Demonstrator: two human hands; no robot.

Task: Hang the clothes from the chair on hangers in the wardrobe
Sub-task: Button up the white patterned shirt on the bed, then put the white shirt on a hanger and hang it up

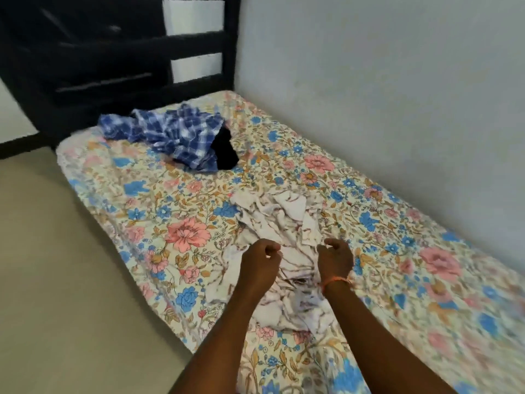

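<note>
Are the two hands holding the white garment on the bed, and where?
Cannot be told: left hand and right hand hover curled over the white garment, blurred.

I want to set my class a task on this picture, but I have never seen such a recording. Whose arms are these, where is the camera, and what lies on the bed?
There is no machine here. A person wears a camera on the head, so the one picture looks forward and down along their own arms. The left hand and right hand hover with curled fingers over a crumpled white patterned garment. Blur hides whether either grip has caught the cloth. It lies on a bed with a flowered sheet. Farther off lie a blue checked garment and, beside it, something black. No chair, hanger or wardrobe is clearly visible.
</note>
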